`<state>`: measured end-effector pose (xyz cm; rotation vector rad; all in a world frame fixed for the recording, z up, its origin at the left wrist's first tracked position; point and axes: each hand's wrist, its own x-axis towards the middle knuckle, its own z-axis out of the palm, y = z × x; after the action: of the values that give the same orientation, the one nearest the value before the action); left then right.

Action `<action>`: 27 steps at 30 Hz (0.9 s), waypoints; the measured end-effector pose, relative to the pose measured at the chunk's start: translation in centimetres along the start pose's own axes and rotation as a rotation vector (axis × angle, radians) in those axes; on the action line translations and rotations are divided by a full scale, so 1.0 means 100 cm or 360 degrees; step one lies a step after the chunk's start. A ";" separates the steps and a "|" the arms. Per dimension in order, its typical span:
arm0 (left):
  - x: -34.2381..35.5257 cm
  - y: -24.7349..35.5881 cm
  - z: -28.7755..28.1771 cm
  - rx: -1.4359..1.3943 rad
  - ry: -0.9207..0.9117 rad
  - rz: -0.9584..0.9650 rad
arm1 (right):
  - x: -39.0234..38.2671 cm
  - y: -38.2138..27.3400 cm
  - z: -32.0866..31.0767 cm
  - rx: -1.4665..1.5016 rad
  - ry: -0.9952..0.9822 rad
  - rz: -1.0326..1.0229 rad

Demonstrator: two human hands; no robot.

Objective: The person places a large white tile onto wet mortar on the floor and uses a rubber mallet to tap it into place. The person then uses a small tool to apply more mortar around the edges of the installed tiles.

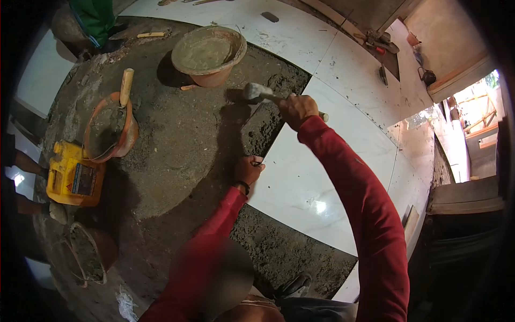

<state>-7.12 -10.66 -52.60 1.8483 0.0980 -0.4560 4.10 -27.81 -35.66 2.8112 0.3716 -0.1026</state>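
Observation:
My right hand (299, 111) is wrapped round the wooden handle of a mallet (256, 91), whose pale, grimy head points left over wet mortar. The handle's end sticks out on the right of my fist. Beneath my right arm lies a large white marbled floor tile (327, 166), with its left edge along the mortar bed (263, 126). At that edge my left hand (248, 169) is closed, its thumb and fingers pinched together. A small dark bit shows at its fingertips, too small to name. A dark band circles my left wrist.
A wide mortar basin (230, 67) stands at the far side. Leftward are an orange bucket (130, 134) with a wooden handle upright in it, a yellow jug (75, 177) and another bucket (102, 247). Other people's legs show at left. Tools (381, 45) lie at far right.

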 end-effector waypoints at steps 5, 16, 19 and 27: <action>0.003 -0.003 0.006 0.0071 0.0107 0.0065 | 0.025 0.001 0.002 -0.0186 0.0133 0.0002; 0.013 -0.008 0.008 -0.0291 0.0111 -0.0140 | -0.084 0.009 0.009 0.0617 0.0525 0.0270; 0.016 -0.018 -0.003 -0.0047 0.0053 0.0000 | -0.160 0.004 0.014 0.1028 0.0718 0.0488; 0.015 0.005 0.012 0.0142 0.0119 -0.0034 | -0.316 -0.007 0.135 0.1458 0.0555 0.1680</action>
<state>-5.88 -12.17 -52.96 1.9540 0.1504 -0.4117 -26.92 -38.96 -45.29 3.4136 -1.4423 0.5839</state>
